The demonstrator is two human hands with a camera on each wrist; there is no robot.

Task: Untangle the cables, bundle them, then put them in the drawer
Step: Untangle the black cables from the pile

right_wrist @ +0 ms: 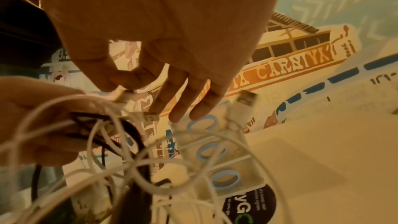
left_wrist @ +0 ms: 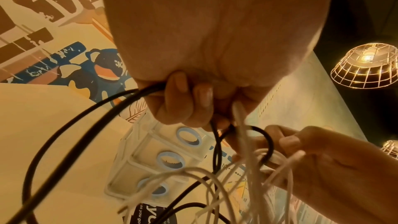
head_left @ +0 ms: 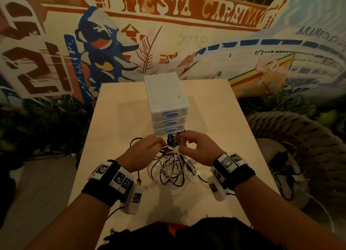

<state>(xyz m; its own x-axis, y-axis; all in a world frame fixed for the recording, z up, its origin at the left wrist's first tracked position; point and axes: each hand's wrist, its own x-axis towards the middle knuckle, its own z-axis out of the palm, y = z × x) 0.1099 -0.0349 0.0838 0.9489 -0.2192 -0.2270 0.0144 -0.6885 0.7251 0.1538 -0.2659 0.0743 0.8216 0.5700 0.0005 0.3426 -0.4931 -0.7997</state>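
I hold the tangle of cables (head_left: 173,167) lifted a little above the near middle of the table (head_left: 116,130), so the loops hang free and I can see which strand crosses which. My left hand (head_left: 144,149) is curled tight round a bunch of black and white strands at the top of the knot; from the left wrist its fingers (left_wrist: 183,101) clamp a black cable (left_wrist: 71,134) that runs out to the left, and a white one drops from the same fist. That hand acts as the anchor, I judge, so the mass does not slide while the other one works.

My right hand (head_left: 198,148) pinches one white plug end (right_wrist: 120,95) between thumb and forefinger, the other three fingers spread loose and holding nothing. A second white plug (right_wrist: 245,100) sticks up free to the right of them. I take an end because a knot like this comes apart most easily by feeding an end back through its loops.

The drawer unit (head_left: 166,100) stands just beyond my hands, toward the far side, all three drawers closed. A dark printed card (head_left: 174,138) lies at its foot. Nothing is bundled yet; untangling has barely begun.
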